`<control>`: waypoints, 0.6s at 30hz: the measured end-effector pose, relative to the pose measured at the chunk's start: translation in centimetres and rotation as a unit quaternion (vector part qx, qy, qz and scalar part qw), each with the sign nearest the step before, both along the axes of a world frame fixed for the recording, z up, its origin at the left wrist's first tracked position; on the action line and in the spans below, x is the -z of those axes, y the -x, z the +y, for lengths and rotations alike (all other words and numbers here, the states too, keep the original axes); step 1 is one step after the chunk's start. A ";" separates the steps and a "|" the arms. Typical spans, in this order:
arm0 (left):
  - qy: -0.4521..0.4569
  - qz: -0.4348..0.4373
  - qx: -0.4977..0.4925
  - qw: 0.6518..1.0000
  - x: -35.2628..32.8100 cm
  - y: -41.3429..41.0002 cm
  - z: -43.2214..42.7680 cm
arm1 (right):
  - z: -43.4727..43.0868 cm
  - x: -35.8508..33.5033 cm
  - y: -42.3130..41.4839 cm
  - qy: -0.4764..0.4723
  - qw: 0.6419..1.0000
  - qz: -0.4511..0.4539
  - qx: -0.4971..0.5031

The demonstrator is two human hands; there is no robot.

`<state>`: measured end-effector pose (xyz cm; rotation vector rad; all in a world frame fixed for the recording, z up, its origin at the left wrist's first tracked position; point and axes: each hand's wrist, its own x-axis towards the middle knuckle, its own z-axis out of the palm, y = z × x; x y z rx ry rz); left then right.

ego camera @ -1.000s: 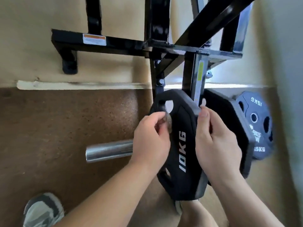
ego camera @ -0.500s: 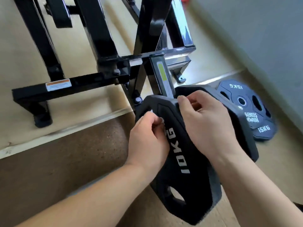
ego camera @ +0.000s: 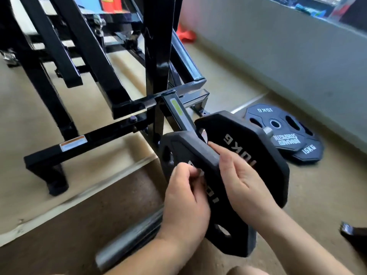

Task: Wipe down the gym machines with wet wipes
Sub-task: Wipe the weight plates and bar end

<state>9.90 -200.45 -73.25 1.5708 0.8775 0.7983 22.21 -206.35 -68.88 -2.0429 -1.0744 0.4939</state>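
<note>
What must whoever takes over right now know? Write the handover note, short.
Left hand: pinches a small pale scrap, likely the wipe, against the face of the near 10 kg plate.
Right hand: fingers laid fairly straight along that plate's rim.
Things: a second 10 kg plate stands upright behind it. Two 15 kg plates lie flat on the floor by the wall. The machine frame is beyond.
Done: cannot tell what is already wiped.
Left: presumably finish this plate, then the other plates and the frame.
</note>
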 end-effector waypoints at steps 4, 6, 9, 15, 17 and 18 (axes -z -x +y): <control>-0.033 0.038 -0.043 0.998 0.8 -1.2 3.4 | -0.5 0.6 -0.7 -0.044 0.994 -0.069 0.075; 0.001 0.034 -0.088 0.996 1.1 -1.8 4.9 | -0.3 -0.1 -1.0 -0.011 0.993 -0.084 0.083; -0.011 0.035 -0.080 0.996 0.9 -2.1 4.2 | 0.4 -0.4 -0.9 0.036 0.996 -0.067 0.048; -0.091 -0.005 -0.013 0.996 -0.3 -0.1 -1.2 | 3.2 -1.2 0.3 0.062 0.996 -0.056 0.035; -0.094 -0.007 0.014 0.995 0.1 0.2 -0.6 | 4.3 -1.5 -0.1 0.062 0.993 -0.077 0.061; -0.094 -0.007 0.008 0.996 0.4 0.1 0.3 | 4.9 -1.7 -0.3 0.024 0.992 -0.082 0.090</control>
